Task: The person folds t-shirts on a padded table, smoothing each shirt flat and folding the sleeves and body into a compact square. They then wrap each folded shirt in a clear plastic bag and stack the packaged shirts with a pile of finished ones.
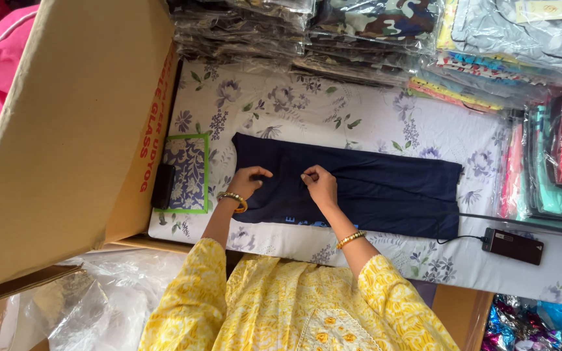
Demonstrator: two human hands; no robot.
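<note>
- Navy garment [372, 188] lay flat on the floral surface [359, 117], long axis running 3 to 9 o'clock.
- Both my hands sat at its 9 o'clock end: left hand [247, 182] and right hand [321, 185] fingers pinched the fabric.
- Left was nearer the edge.

The cardboard box [66, 130] is cut off by the frame's top and left edges.

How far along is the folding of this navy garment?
Done: the navy garment lies flat on the floral sheet, narrowed into a long strip. In hand: left hand and right hand pinch its near-left part. Left: it is not yet a compact packet like the bagged stacks.
</note>
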